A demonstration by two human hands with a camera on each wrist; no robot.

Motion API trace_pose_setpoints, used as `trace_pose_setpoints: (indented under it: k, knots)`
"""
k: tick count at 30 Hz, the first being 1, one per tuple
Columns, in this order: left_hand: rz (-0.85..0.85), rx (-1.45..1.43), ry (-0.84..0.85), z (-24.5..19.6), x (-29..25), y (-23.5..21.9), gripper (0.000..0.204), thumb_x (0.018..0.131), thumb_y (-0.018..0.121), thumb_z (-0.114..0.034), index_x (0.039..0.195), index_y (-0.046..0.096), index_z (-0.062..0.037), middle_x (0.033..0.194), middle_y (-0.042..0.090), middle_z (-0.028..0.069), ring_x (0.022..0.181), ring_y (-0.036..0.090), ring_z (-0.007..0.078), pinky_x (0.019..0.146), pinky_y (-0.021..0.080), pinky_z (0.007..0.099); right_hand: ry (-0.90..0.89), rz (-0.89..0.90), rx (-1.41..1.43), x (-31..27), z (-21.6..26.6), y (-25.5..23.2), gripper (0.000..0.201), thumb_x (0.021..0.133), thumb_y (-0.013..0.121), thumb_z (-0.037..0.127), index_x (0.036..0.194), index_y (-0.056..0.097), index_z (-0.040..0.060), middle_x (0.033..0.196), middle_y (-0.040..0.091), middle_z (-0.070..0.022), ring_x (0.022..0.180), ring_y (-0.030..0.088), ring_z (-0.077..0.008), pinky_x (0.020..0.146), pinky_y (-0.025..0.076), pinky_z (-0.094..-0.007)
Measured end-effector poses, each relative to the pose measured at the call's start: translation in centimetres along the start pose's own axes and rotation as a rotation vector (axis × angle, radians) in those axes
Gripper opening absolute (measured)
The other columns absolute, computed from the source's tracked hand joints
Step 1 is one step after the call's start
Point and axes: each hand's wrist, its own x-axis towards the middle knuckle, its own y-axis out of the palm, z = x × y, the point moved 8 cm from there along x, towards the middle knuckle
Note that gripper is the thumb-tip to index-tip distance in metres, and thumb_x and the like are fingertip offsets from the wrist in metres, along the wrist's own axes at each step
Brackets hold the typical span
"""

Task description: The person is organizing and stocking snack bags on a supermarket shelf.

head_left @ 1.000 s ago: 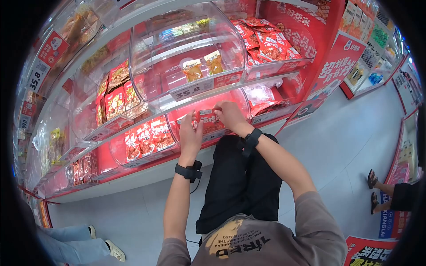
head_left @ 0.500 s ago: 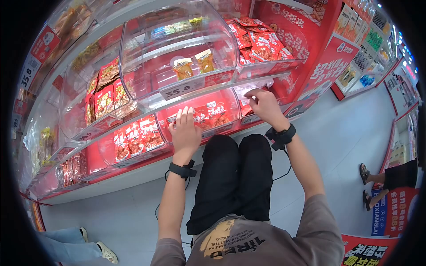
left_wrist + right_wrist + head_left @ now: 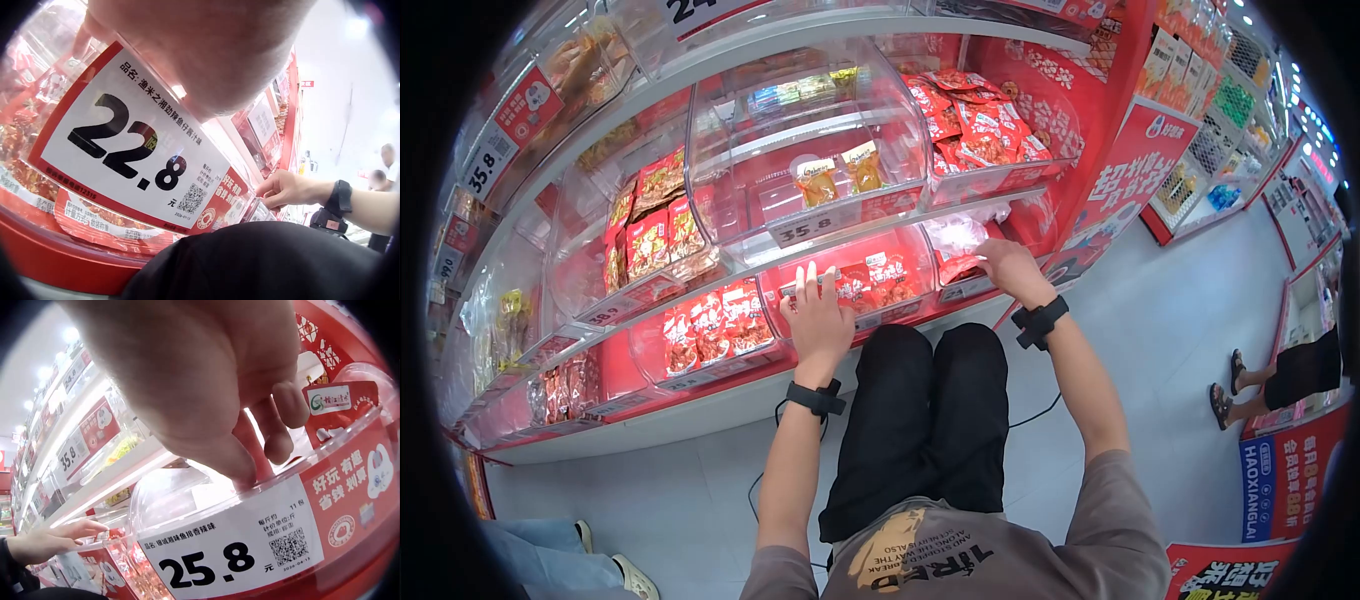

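Observation:
In the head view my left hand (image 3: 815,322) lies with spread fingers over the front edge of a low clear bin, beside red snack packets (image 3: 890,281). The left wrist view shows this hand (image 3: 206,50) above a 22.8 price label (image 3: 125,147). My right hand (image 3: 1012,272) reaches over the front of the bin to the right, near a clear plastic bag (image 3: 956,234). In the right wrist view the right hand (image 3: 187,375) has bent fingers behind the rim above a 25.8 label (image 3: 228,559); a red packet (image 3: 340,403) stands beside them. No packet shows between its fingers.
An upper shelf edge (image 3: 800,232) with clear bins overhangs the hands. More red packets (image 3: 715,325) fill the bin to the left. My knees (image 3: 895,360) are close to the shelf front. Another person's sandaled feet (image 3: 1222,405) are at the right.
My right hand has moved right, from the packets beside my left hand to the neighbouring bin, and lowered there. My left hand has spread over the bin edge.

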Motion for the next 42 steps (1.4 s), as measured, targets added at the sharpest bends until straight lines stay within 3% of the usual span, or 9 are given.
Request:
trace_pose_setpoints:
  k: [4,8,17,26,29,33,36,38,42]
  knots:
    - [-0.008,-0.029,-0.030,0.2,0.0,0.1,0.055,0.076,0.054,-0.020,0.128,0.044,-0.0059,0.136,0.041,0.0174,0.131,0.032,0.0312,0.101,0.023,0.0509,0.037,0.121,-0.144,0.8,-0.2,1.6,0.017,0.083,0.060,0.017,0.095,0.066,0.0080,0.092,0.065,-0.0121,0.086,0.062,-0.0341,0.074,0.050,-0.0437]
    - [-0.009,-0.043,-0.058,0.3,0.0,-0.1,0.054,0.075,0.055,-0.020,0.125,0.044,-0.0030,0.133,0.043,0.0188,0.130,0.033,0.0332,0.101,0.023,0.0526,0.045,0.216,0.131,1.5,-0.2,2.0,0.024,0.078,0.068,0.024,0.097,0.069,0.0085,0.095,0.066,-0.0139,0.091,0.061,-0.0326,0.078,0.048,-0.0432]
    - [-0.114,-0.044,0.009,0.0,-0.2,-0.8,0.053,0.074,0.057,-0.018,0.123,0.046,-0.0019,0.126,0.047,0.0198,0.124,0.038,0.0346,0.099,0.027,0.0481,0.031,0.411,0.058,2.9,1.9,2.0,0.031,0.072,0.074,0.028,0.097,0.069,0.0114,0.097,0.067,-0.0124,0.093,0.063,-0.0301,0.080,0.049,-0.0403]
    - [-0.127,-0.045,0.018,0.0,-0.2,-0.8,0.053,0.073,0.058,-0.018,0.122,0.045,0.0000,0.127,0.046,0.0204,0.124,0.038,0.0349,0.099,0.027,0.0473,-0.053,0.417,0.001,4.0,2.9,3.0,0.024,0.072,0.072,0.028,0.091,0.070,0.0132,0.094,0.066,-0.0091,0.094,0.062,-0.0277,0.079,0.049,-0.0406]
    - [-0.129,-0.049,0.014,0.0,-0.3,-0.8,0.053,0.073,0.058,-0.018,0.122,0.046,0.0001,0.127,0.046,0.0203,0.124,0.038,0.0348,0.098,0.027,0.0472,-0.056,0.345,0.008,3.8,1.9,2.1,0.019,0.076,0.067,0.024,0.091,0.070,0.0130,0.094,0.066,-0.0097,0.093,0.062,-0.0281,0.079,0.049,-0.0410]
    - [-0.150,-0.038,0.028,-0.2,-0.4,-1.1,0.052,0.073,0.057,-0.017,0.121,0.046,0.0006,0.126,0.047,0.0200,0.124,0.038,0.0339,0.099,0.027,0.0474,0.103,0.136,-0.003,3.4,-1.6,-2.3,0.018,0.080,0.057,0.014,0.092,0.069,0.0117,0.097,0.066,-0.0124,0.094,0.062,-0.0297,0.081,0.049,-0.0424]
    - [-0.151,-0.031,0.019,-0.2,-0.5,-1.0,0.052,0.073,0.057,-0.017,0.121,0.046,0.0009,0.125,0.048,0.0196,0.124,0.039,0.0331,0.099,0.027,0.0475,0.237,0.310,-0.110,1.8,-5.1,-3.0,0.030,0.080,0.058,0.017,0.109,0.064,0.0091,0.107,0.065,-0.0122,0.098,0.060,-0.0308,0.082,0.048,-0.0420]
    - [-0.158,-0.039,0.020,-0.3,-0.3,-1.2,0.052,0.073,0.057,-0.017,0.120,0.046,0.0011,0.124,0.048,0.0193,0.123,0.039,0.0326,0.099,0.027,0.0476,0.266,0.360,-0.042,0.4,-8.0,-0.6,0.035,0.080,0.059,0.016,0.114,0.061,0.0090,0.111,0.063,-0.0130,0.100,0.060,-0.0307,0.083,0.048,-0.0420]
    - [-0.167,-0.041,0.022,-0.3,-0.5,-1.3,0.051,0.074,0.058,-0.017,0.121,0.046,0.0009,0.123,0.048,0.0191,0.122,0.040,0.0323,0.099,0.028,0.0475,0.299,0.411,0.221,-1.7,-7.5,-1.2,0.038,0.081,0.060,0.016,0.118,0.059,0.0092,0.115,0.061,-0.0144,0.105,0.059,-0.0307,0.086,0.048,-0.0415]
